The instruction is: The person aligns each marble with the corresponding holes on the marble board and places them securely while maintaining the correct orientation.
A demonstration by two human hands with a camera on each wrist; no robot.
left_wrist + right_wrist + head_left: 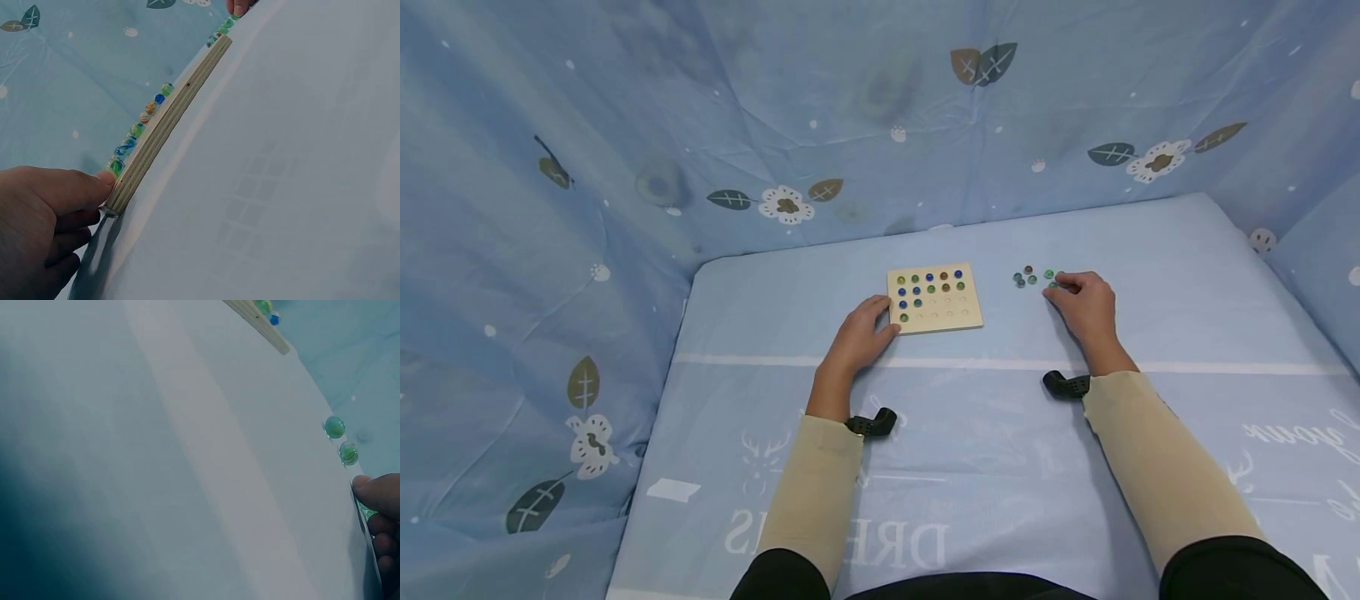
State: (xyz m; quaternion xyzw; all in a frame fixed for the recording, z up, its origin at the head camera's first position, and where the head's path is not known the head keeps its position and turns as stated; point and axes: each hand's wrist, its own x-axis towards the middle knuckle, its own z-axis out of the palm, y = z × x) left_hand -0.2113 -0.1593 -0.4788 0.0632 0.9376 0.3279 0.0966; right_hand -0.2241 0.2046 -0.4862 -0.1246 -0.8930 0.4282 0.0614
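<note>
A pale wooden board with rows of round hollows lies on the table. Green, blue and brownish marbles fill its two far rows and part of the nearer ones, towards the left. My left hand holds the board's left side, its thumb at the near corner. Right of the board, my right hand has thumb and forefinger about a green marble on the table. In the right wrist view, that hand's thumb partly hides green glass. Another green marble lies just beyond its fingertips.
Several loose marbles, greenish with one reddish brown, lie between board and right hand. A pale blue printed cloth covers the table. Blue patterned curtains rise behind and at the sides. A white patch lies at the left.
</note>
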